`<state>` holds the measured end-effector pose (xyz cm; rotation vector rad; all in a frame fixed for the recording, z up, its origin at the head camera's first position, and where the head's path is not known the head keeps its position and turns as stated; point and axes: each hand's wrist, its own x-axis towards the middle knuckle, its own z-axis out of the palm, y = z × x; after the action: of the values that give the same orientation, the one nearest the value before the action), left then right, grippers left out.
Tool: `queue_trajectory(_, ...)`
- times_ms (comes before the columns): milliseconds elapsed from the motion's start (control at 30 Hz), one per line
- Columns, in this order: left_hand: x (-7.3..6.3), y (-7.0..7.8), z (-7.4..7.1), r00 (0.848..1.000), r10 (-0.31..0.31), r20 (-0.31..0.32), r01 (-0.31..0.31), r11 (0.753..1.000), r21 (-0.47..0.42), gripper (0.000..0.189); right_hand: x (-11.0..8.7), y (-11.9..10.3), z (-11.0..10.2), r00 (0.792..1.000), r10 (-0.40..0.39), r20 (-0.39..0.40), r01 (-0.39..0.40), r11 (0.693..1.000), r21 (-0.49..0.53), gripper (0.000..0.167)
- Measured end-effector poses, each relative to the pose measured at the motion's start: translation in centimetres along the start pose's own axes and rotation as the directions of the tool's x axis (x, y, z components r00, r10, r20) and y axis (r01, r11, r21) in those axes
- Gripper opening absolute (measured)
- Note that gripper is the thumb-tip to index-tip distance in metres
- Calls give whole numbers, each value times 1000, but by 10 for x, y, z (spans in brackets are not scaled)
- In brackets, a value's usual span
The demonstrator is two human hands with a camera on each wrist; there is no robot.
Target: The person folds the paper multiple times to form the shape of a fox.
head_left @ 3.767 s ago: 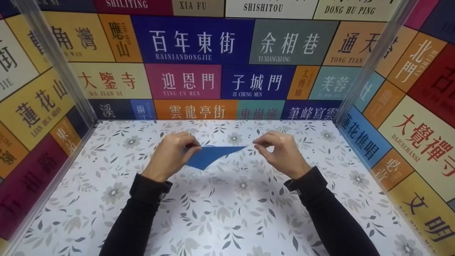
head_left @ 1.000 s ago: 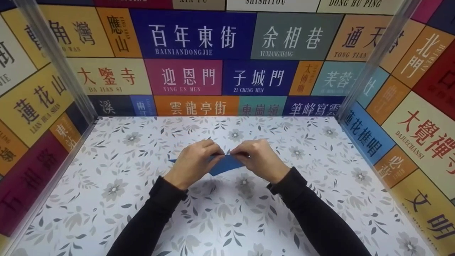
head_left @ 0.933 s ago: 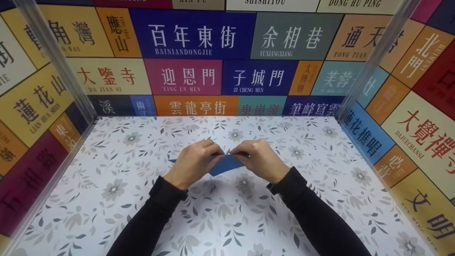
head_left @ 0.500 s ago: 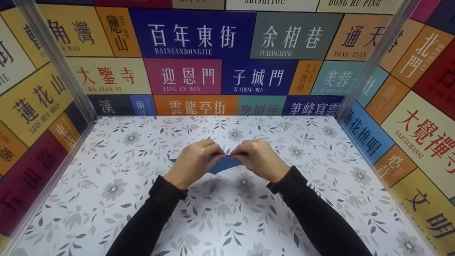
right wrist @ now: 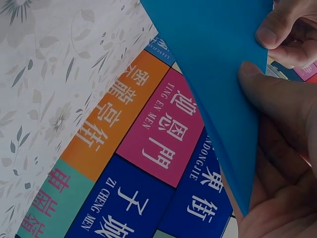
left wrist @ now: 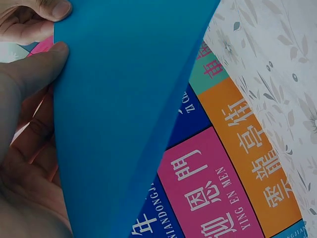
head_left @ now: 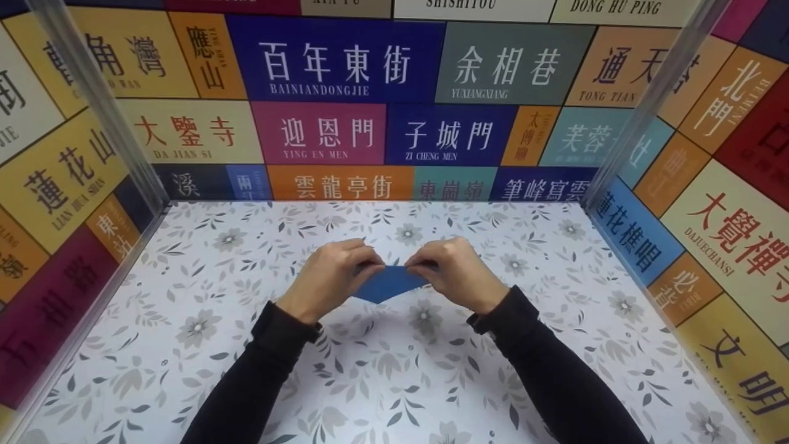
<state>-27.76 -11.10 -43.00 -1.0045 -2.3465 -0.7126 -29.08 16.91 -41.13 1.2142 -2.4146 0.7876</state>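
A sheet of blue paper, folded into a triangle, is held up just over the middle of the table. My left hand pinches its long upper edge between thumb and fingers. My right hand pinches the same edge a short way to the right. One corner points down between the hands; the side corners are hidden by the hands in the head view. From the left wrist, the blue paper shows two layers along its slanting side. In the right wrist view the blue paper narrows to a point beside the palm.
The table has a white cover with grey leaves and flowers. Panels of coloured signs stand behind and along both sides, with clear strips at the corners.
Earlier my hands were wide apart on the paper, then came close together at the middle of its edge. In the last half second they part slightly, and the left tip goes behind my left hand.
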Motion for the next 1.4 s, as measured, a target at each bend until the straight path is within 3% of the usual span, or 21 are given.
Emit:
queue_trajectory(833,0,-3,-10,1000,-19,15,19,1000,-2,8,3,0,3,1000,18,-26,-17,999,39,6)
queue_trajectory(1133,-3,-11,-24,997,-81,2,81,997,18,6,-2,5,-8,996,77,-38,-76,997,29,9)
queue_trajectory(1400,-5,-19,-32,996,-86,-28,87,996,11,5,-5,8,-13,995,88,-48,-86,995,49,9)
